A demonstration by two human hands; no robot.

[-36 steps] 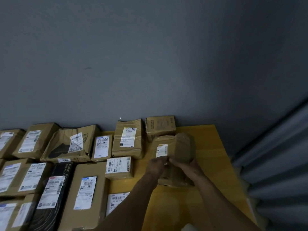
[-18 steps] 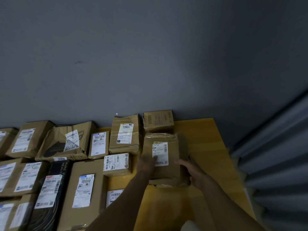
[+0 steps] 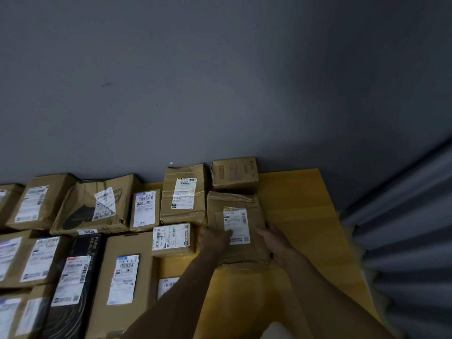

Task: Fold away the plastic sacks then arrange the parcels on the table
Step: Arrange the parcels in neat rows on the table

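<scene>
Parcel (image 3: 234,204) now label-up; right hand (image 3: 276,243) half-hidden

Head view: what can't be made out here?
Label on the taped parcel: print too small and blurred to read.
Left hand: too dim to tell whether it grips or presses flat on that parcel.
Right hand: fingertips hidden by the parcel.
Front parcel: mostly covered by the left forearm.
Pale object: cut off by the bottom edge, unidentifiable.
</scene>
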